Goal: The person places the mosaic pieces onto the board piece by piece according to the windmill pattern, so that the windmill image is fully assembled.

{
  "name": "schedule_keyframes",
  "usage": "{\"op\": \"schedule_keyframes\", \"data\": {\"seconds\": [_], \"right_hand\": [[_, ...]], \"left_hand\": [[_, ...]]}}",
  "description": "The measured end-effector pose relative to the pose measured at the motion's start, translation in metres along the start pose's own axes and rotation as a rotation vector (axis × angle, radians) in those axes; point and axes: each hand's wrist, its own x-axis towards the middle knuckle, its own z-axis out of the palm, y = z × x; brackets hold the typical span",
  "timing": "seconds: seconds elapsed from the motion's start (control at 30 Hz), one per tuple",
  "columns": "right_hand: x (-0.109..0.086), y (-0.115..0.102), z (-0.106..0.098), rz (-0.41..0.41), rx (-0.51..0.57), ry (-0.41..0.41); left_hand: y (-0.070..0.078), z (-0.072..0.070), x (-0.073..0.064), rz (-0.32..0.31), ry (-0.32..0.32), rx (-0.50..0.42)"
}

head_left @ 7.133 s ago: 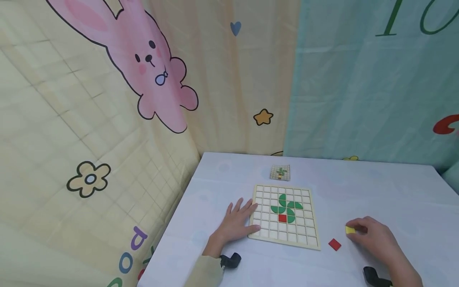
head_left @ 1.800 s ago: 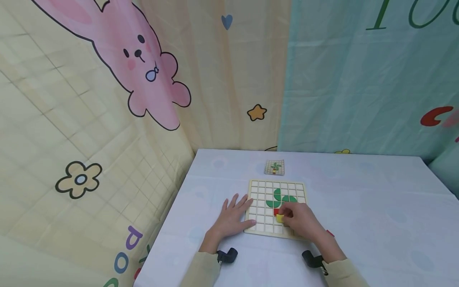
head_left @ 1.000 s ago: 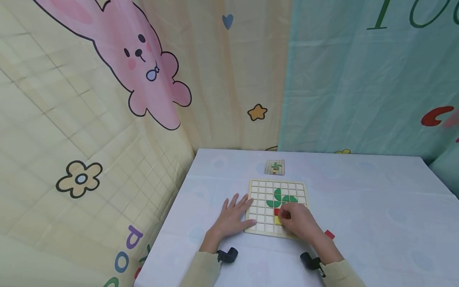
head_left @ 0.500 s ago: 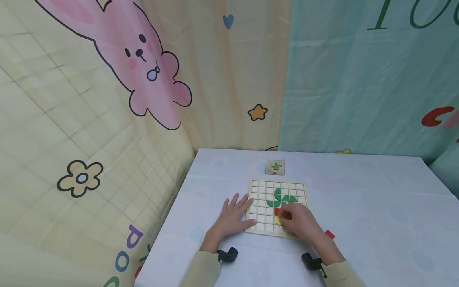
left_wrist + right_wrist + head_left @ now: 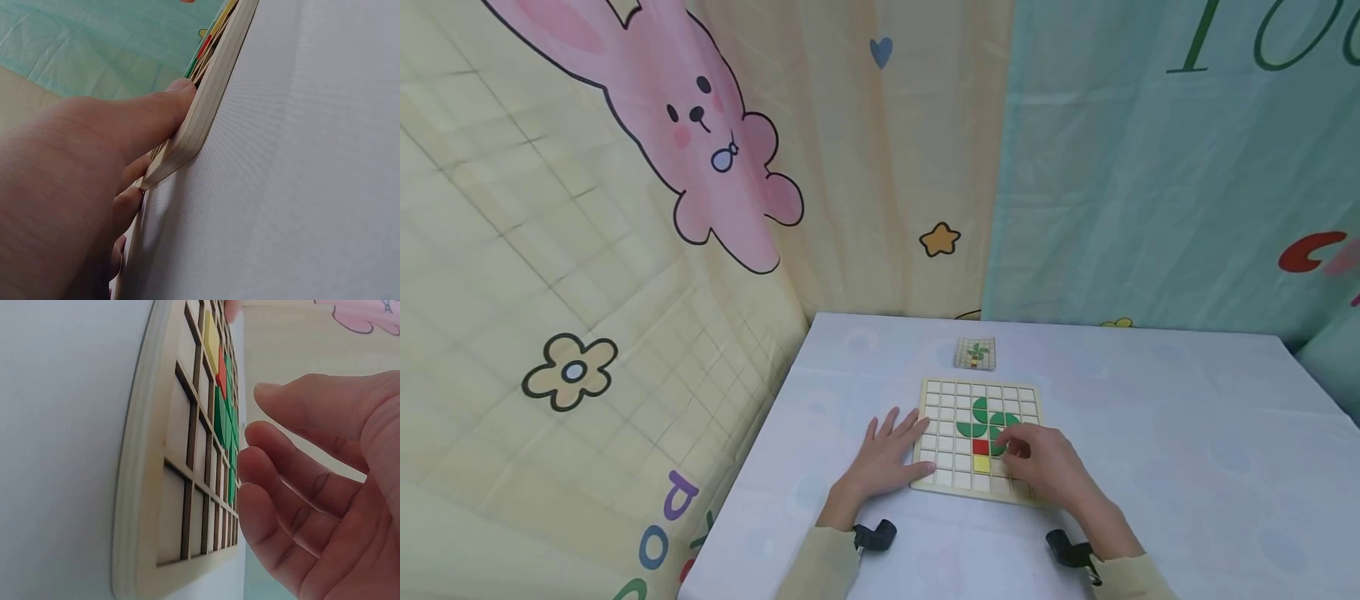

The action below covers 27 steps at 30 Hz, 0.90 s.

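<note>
My left hand (image 5: pixel 883 458) rests on the left edge of a wooden grid board (image 5: pixel 943 481), fingers spread. In the left wrist view its thumb (image 5: pixel 150 115) lies over the board's rim near a corner. A yellow square tile (image 5: pixel 981 464) sits in a cell just below a red square tile (image 5: pixel 981 447). Above these, green rounded tiles (image 5: pixel 981 410) form a pinwheel. My right hand (image 5: pixel 1047 462) hovers over the board's right part, overlapping one green tile in the head view. The right wrist view shows its loosely bent fingers (image 5: pixel 269 525) with nothing between them and the thumb.
A small pattern card (image 5: pixel 975 353) with a similar green, red and yellow picture lies behind the board. The white-covered table (image 5: pixel 1187 433) reaches to curtains at the back. Black wrist cameras (image 5: pixel 876 536) sit at both cuffs.
My right hand has brought the yellow tile from the table's right side into the cell below the red one, let go and drawn slightly right. A loose red tile is now hidden behind the right arm.
</note>
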Motion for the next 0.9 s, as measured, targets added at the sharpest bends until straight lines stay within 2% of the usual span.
{"op": "schedule_keyframes", "data": {"seconds": [0.37,0.9], "right_hand": [[-0.006,0.013,-0.012,0.058,0.011,0.002],[-0.022,0.035,-0.028,0.107,-0.005,-0.013]], "left_hand": [[0.0,0.0,-0.001,0.005,-0.001,-0.019],[-0.004,0.005,0.001,0.004,-0.003,0.006]]}}
